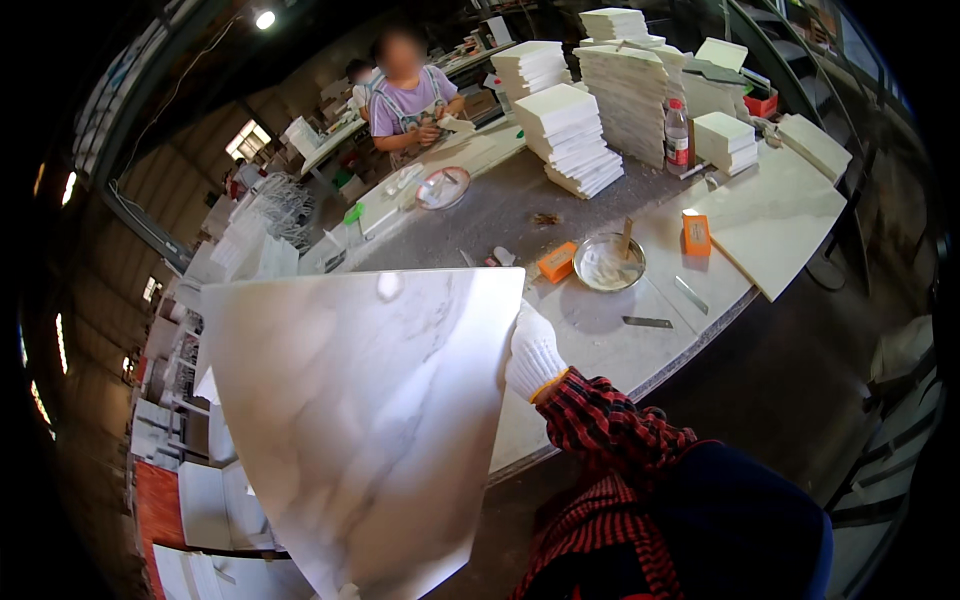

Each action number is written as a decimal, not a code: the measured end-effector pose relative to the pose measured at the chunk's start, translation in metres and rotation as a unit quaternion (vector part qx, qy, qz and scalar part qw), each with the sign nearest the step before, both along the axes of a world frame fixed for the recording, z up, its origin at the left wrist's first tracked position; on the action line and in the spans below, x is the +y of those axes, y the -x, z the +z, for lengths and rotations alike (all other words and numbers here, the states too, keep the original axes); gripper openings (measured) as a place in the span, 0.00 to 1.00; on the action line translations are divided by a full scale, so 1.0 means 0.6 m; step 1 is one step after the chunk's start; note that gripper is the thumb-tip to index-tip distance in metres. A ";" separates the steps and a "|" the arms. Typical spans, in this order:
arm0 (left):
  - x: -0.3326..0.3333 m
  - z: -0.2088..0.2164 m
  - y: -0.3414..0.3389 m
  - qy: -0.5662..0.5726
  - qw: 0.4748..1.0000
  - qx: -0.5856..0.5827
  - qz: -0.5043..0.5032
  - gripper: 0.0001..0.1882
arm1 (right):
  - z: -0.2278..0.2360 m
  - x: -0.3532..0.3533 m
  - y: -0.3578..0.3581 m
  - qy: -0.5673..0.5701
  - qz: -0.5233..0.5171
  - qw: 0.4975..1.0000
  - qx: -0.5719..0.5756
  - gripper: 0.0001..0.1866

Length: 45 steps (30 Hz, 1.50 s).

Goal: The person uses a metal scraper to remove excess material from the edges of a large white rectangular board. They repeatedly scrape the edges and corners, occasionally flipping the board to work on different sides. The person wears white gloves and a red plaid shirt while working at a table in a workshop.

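A large white slab with grey marble-like veining [365, 400] is tilted up in front of me, its far edge over the worktable. My right hand [535, 350], in a white knitted glove with a yellow cuff edge, grips the slab's right edge; the fingers partly go behind it. At the slab's bottom edge a small pale bit [348, 592] may be a fingertip of my left hand, which is otherwise hidden. Just beyond my right hand are a steel bowl of white paste [609, 264] with a stick in it, and an orange box [557, 262].
Several stacks of white tiles [570, 140] stand at the back of the worktable [430, 235]. Near them are a bottle [677, 138], another orange box [696, 235] and a flat blade [647, 322]. A co-worker [408, 105] works across the table. White pieces [210, 500] stand at left.
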<state>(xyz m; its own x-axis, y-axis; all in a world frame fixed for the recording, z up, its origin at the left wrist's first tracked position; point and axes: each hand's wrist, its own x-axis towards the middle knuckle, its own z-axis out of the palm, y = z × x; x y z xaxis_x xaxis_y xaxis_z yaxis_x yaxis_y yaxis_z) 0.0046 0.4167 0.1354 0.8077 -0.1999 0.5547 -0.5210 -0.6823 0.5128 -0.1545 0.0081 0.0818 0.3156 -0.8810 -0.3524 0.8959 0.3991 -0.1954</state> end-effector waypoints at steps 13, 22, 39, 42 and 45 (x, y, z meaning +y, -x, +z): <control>-0.059 0.130 -0.115 0.009 0.953 -0.134 -0.272 0.14 | -0.150 -0.005 -0.059 -0.032 -0.051 0.995 -0.083 0.24; -0.149 0.173 -0.136 -0.140 0.929 -0.143 -0.311 0.12 | -0.200 -0.043 -0.046 0.163 -0.062 0.972 -0.159 0.17; -0.268 0.006 -0.162 -0.329 0.842 -0.423 -0.057 0.10 | -0.194 -0.181 0.017 0.019 -0.008 0.960 -0.280 0.10; -0.274 -0.003 -0.161 -0.079 0.903 -0.311 -0.284 0.11 | -0.196 -0.193 0.016 0.025 0.001 0.962 -0.273 0.10; -0.316 0.001 -0.128 -0.024 0.881 -0.300 -0.365 0.14 | -0.202 -0.201 0.022 0.033 0.007 0.966 -0.255 0.11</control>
<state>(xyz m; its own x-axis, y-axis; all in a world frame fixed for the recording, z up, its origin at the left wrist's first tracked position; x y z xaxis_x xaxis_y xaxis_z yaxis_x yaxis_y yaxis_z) 0.0813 0.2270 0.1358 0.0179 -0.5791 0.8151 -0.9975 -0.0662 -0.0251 -0.1678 -0.1125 -0.0394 0.4450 -0.8908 -0.0920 0.8773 0.4130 0.2445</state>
